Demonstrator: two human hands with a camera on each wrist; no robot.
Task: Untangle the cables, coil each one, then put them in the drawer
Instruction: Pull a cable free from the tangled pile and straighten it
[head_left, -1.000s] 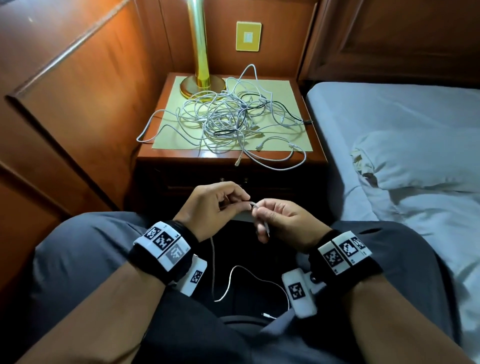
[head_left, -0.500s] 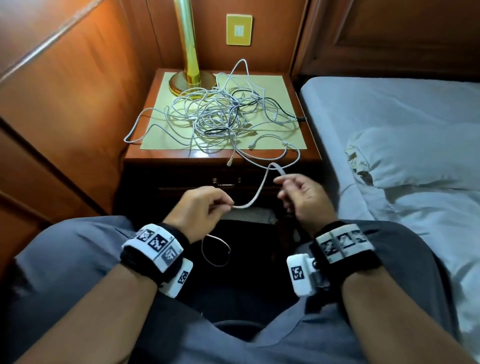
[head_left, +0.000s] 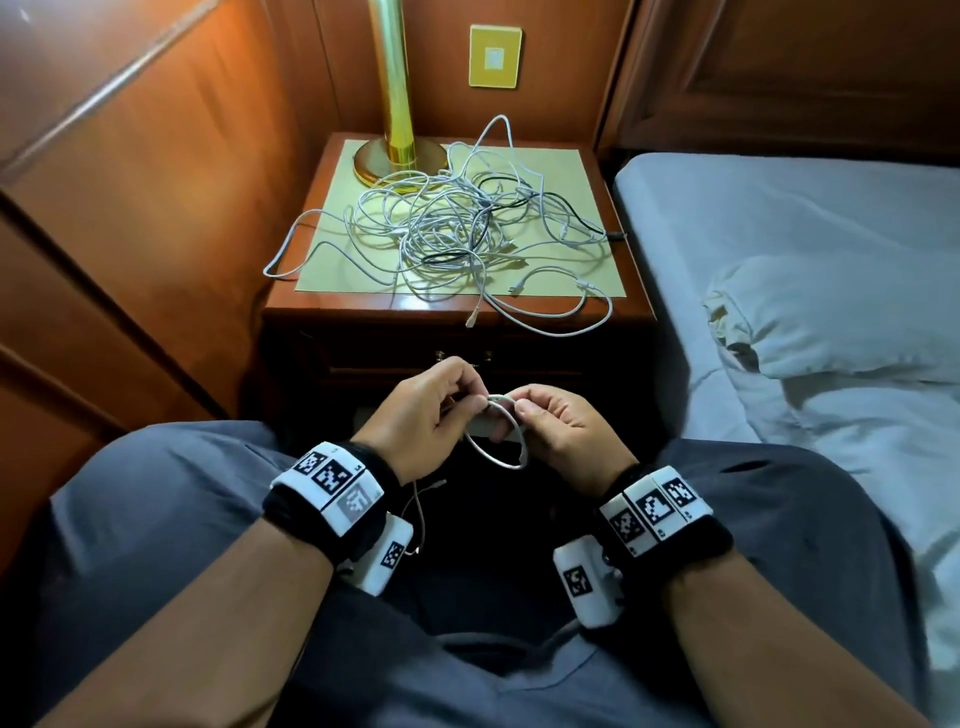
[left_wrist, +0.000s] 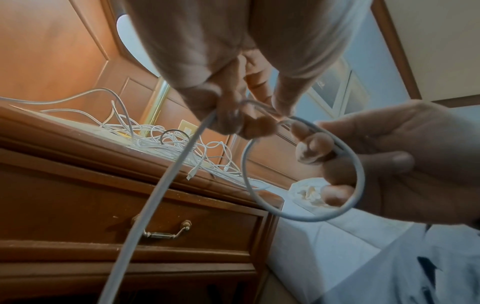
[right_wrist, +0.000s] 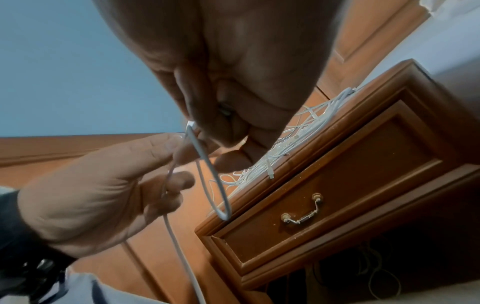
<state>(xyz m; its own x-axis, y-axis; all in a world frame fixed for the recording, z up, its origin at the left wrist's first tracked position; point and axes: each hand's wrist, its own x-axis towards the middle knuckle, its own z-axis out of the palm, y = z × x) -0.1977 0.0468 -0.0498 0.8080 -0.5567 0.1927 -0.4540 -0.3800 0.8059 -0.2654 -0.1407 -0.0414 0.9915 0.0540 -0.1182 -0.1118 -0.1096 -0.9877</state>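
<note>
Above my lap, both hands hold one white cable (head_left: 497, 457) bent into a small loop. My left hand (head_left: 467, 402) pinches the loop's top between thumb and fingers, and the cable's tail (head_left: 421, 519) hangs down from it between my knees. Fingertip to fingertip with it, my right hand (head_left: 519, 415) pinches the same loop (left_wrist: 311, 218), with fingers curled through it. On the nightstand top lies a tangle of white and black cables (head_left: 457, 228). The drawer (right_wrist: 337, 185) below is closed, and its brass handle (right_wrist: 302, 216) is visible.
A brass lamp (head_left: 397, 135) stands at the back left of the nightstand (head_left: 322, 306). Cable ends hang over its front edge. Wooden wall panels close in the left side. A bed (head_left: 779, 218) with a white pillow (head_left: 841, 322) lies to the right.
Half a second ago the hands were apart with the cable stretched between them. Now they have come together and the cable forms a loop, with a shorter tail.
</note>
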